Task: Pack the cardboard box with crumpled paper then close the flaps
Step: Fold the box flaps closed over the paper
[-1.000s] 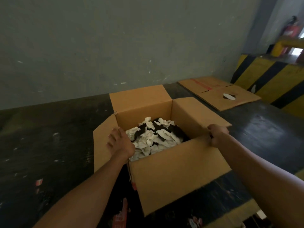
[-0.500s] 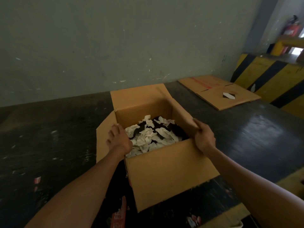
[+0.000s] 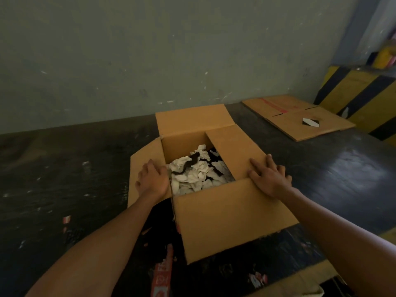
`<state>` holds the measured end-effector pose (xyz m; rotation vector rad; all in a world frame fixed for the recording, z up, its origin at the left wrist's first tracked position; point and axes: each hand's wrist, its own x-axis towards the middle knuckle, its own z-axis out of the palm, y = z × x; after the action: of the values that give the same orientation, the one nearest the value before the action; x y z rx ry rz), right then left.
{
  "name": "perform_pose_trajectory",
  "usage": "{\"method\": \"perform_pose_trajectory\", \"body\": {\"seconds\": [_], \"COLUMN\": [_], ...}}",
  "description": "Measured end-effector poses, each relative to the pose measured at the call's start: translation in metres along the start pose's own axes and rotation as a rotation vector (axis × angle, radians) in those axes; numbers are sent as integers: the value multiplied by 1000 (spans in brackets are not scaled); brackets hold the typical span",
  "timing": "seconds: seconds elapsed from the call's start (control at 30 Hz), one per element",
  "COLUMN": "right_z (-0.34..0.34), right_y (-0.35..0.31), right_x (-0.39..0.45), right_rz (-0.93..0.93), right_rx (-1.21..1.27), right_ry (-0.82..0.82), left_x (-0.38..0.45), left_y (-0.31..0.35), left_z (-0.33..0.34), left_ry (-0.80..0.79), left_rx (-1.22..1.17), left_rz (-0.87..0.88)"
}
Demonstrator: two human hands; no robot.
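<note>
- The cardboard box (image 3: 225, 215) sits on the dark floor (image 3: 64, 172), close in front of me, not far from the green wall (image 3: 150, 50) at the floor's far edge.
- The box is open at the top. Inside I see a pile of white crumpled paper (image 3: 192, 174) with some dark bits mixed in.
- My right hand (image 3: 270, 179) lies flat on the right flap (image 3: 231, 151). My fingers are spread wide and my palm presses on the cardboard. This grip is not curled around anything.
- The right flap leans in over the box and covers part of the paper on that side.
- My left hand (image 3: 152, 179) rests on the left flap (image 3: 145, 166), right by the box's left rim. The fingers bend a little over the flap's top. I cannot tell if this grip pinches the flap or only touches it.
- The left flap leans outward, away from the box.
- The far flap (image 3: 192, 121) stands up at the back, toward the wall.
- The near flap (image 3: 231, 219) hangs down toward me.
- A flat sheet of cardboard (image 3: 297, 116) lies on the floor near the far right corner, well apart from the box. It has a red stripe and a small white patch on it.
- Behind that sheet stands a low yellow and black striped barrier (image 3: 360, 93).
</note>
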<state>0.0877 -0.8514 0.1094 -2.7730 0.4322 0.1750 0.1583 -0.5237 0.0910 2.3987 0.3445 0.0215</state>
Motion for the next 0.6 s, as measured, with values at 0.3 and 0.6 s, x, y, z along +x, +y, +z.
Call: {"method": "perform_pose_trajectory", "body": {"seconds": [0.3,0.6], "right_z": [2,2], "right_y": [-6,-13], "right_x": [-2,-9], "right_rz": [55,54], "right_rx": [-41,-26], "right_ry": [18,33], "left_x": [4,0], "left_y": [-35,29], "left_z": [-58,-128], "left_ry": [-86,76], "left_rx": [-110,119], "left_rz": [-377,-36]}}
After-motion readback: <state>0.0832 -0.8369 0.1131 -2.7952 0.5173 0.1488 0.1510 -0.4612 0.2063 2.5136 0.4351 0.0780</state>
